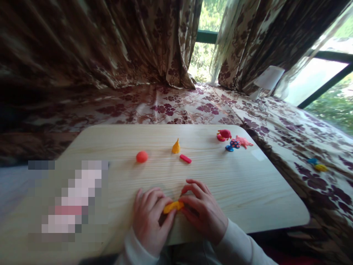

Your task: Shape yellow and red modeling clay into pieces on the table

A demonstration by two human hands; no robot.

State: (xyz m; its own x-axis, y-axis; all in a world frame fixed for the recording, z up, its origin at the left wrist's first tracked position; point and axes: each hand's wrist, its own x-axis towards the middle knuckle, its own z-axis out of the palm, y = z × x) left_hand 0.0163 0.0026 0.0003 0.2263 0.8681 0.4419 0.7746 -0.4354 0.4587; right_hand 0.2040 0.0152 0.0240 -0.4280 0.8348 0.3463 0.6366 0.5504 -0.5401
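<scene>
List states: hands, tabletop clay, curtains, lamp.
Yellow clay strip: held by both hands
Left hand: pinching strip
Right hand: pinching strip
Pointed yellow clay: upright
Red clay bar: flat
Orange clay ball: untouched
Blue mushroom-like figure: upright
Magenta clay figure: untouched
Pink clay figure: flat
Curtains: parted
Lamp: upright, lighting unclear

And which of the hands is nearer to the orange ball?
Left. The left hand is on the near side of the orange ball, with a gap between; the right hand is also on the near side, but farther to the right.
</scene>
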